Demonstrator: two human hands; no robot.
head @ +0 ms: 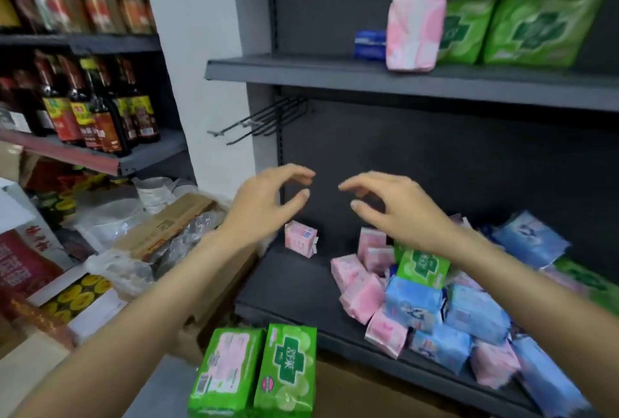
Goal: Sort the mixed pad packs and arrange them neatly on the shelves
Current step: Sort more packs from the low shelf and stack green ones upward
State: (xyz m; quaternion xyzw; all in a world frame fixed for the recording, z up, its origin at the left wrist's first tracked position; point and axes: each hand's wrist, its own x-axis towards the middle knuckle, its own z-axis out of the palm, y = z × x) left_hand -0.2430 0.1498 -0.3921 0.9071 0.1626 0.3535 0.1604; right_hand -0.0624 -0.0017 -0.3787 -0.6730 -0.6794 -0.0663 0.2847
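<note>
A mixed heap of pink, blue and green pad packs (432, 307) lies on the right of the lower dark shelf (288, 287). One small pink pack (300, 237) stands alone at the shelf's back left. My left hand (268, 203) and my right hand (392, 206) hover above the shelf, facing each other, fingers curled apart, holding nothing. On the upper shelf (301, 71) stand a pink pack (415, 32), a small blue pack (370, 44) and two green packs (522, 32). Two more green packs (254, 370) stand below the lower shelf's front edge.
Metal hooks (264, 119) stick out under the upper shelf at left. A neighbouring rack on the left holds sauce bottles (90, 106). Cardboard boxes (170, 223) and plastic wrapping are piled on the floor at left.
</note>
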